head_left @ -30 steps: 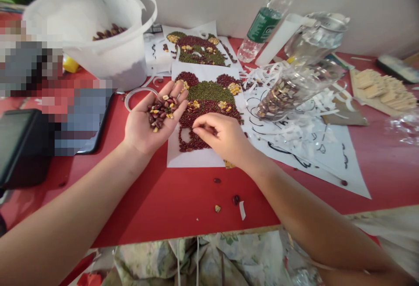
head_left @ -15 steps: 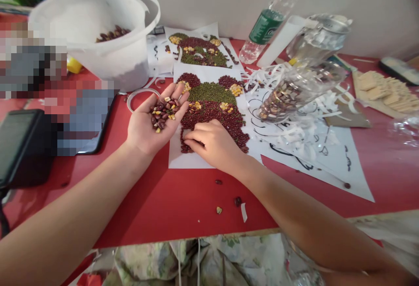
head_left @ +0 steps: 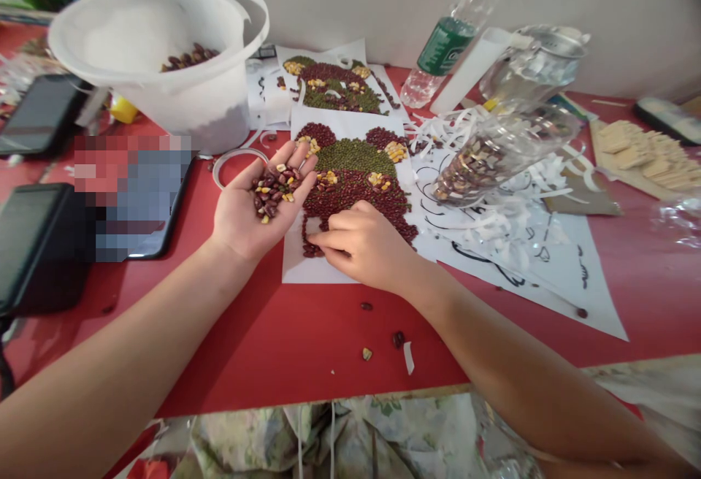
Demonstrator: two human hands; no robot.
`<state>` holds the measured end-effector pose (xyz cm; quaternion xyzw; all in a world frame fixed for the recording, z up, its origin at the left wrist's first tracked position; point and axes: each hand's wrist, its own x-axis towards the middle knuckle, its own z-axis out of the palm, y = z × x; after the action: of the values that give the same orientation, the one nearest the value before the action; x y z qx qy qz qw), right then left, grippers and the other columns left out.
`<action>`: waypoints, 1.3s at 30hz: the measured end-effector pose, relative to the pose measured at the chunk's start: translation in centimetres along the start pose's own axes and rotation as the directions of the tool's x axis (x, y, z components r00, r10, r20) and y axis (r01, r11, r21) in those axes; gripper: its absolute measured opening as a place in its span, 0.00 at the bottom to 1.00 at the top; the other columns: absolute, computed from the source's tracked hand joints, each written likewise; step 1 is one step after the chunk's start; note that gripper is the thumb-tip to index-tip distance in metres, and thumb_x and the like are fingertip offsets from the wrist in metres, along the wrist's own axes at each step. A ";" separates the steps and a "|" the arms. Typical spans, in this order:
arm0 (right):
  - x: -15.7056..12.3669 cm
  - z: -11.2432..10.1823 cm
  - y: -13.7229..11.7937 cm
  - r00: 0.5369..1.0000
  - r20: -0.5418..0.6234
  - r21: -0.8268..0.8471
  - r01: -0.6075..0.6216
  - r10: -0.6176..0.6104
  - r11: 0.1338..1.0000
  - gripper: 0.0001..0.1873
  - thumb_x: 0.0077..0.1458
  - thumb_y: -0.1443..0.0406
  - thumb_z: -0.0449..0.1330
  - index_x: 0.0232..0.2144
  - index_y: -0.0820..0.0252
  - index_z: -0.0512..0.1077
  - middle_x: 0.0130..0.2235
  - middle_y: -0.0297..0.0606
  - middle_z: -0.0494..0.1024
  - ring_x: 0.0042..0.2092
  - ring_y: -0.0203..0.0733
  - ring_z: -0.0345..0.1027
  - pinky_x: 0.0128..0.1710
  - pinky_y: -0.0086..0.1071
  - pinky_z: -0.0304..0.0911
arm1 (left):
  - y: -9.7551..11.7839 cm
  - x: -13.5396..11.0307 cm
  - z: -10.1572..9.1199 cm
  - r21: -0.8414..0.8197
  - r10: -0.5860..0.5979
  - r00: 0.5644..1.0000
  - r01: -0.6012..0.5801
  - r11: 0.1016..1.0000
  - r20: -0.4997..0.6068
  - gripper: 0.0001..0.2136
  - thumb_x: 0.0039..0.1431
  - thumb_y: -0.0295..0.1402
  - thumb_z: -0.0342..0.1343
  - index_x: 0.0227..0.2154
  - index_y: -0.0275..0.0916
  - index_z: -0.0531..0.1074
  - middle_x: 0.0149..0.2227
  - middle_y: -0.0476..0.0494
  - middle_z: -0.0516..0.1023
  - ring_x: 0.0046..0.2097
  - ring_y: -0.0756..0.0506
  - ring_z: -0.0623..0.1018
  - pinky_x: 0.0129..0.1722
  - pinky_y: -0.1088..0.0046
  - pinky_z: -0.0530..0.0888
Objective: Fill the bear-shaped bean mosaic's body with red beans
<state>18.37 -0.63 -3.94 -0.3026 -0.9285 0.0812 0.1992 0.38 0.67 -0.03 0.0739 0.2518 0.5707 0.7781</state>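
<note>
My left hand (head_left: pixel 241 220) is palm up and cupped, holding a pile of mixed dark red beans and yellow corn kernels (head_left: pixel 271 190). My right hand (head_left: pixel 366 245) rests low over a sheet of paper (head_left: pixel 296 269), its fingertips pinched together at the lower left of a bean picture (head_left: pixel 350 194). Whatever those fingers hold, if anything, is hidden. Red beans, green mung beans and yellow corn make up the picture, which has two round red ears. Near the right fingertips a small patch of bare paper shows within the red beans.
Behind stands a second bean picture (head_left: pixel 339 85). A white bucket (head_left: pixel 180 110) with beans is at left, near phones (head_left: pixel 41 114). To the right are a tipped clear container (head_left: pixel 476 158), a bottle (head_left: pixel 446 44) and paper strips (head_left: pixel 504 223). Loose beans (head_left: pixel 398 339) lie in front.
My right fingers have shifted very slightly down by the picture's lower left edge, showing a bit more bare paper. My left hand stays in place with its pile.
</note>
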 end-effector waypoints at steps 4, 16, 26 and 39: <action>0.0 0.1 0.1 0.998 -0.024 -0.062 0.059 -0.061 0.996 0.15 0.62 0.70 0.53 0.34 0.57 0.81 0.25 0.32 0.70 0.30 0.36 0.60 0.37 0.35 0.45 | -0.2 -0.1 0.1 0.012 -0.001 1.000 0.001 1.000 -0.015 0.22 0.73 0.32 0.38 0.67 0.38 0.55 0.70 0.47 0.61 0.70 0.47 0.61 0.66 0.72 0.65; 0.2 -1.4 -0.5 0.947 -0.308 0.031 -0.088 0.094 0.996 0.16 0.62 0.71 0.50 0.35 0.59 0.79 0.24 0.32 0.68 0.29 0.36 0.60 0.36 0.33 0.54 | -1.6 -0.3 0.4 0.061 -0.098 0.993 0.102 0.993 -0.067 0.23 0.72 0.35 0.37 0.66 0.37 0.58 0.67 0.44 0.65 0.65 0.45 0.70 0.60 0.71 0.72; 0.1 -1.7 -0.2 0.956 -0.282 -0.013 -0.090 0.083 0.996 0.13 0.62 0.68 0.53 0.36 0.57 0.79 0.28 0.35 0.73 0.34 0.38 0.68 0.40 0.36 0.55 | -2.4 -1.1 0.6 0.052 -0.262 0.964 0.265 0.963 -0.049 0.24 0.71 0.36 0.38 0.68 0.40 0.56 0.62 0.42 0.72 0.63 0.44 0.72 0.56 0.72 0.74; 0.0 -2.3 -0.3 0.981 -0.191 -0.144 -0.049 0.021 0.988 0.14 0.64 0.68 0.51 0.36 0.58 0.77 0.29 0.36 0.73 0.34 0.39 0.65 0.40 0.36 0.52 | -2.5 -1.1 0.7 0.091 -0.276 0.959 0.282 0.955 -0.066 0.24 0.71 0.36 0.39 0.67 0.36 0.59 0.61 0.41 0.74 0.62 0.44 0.73 0.54 0.73 0.76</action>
<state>19.18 -0.76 -1.79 -0.3390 -0.9035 -0.0134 0.2619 2.63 -1.02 -0.09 0.0613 0.3085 0.4436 0.8392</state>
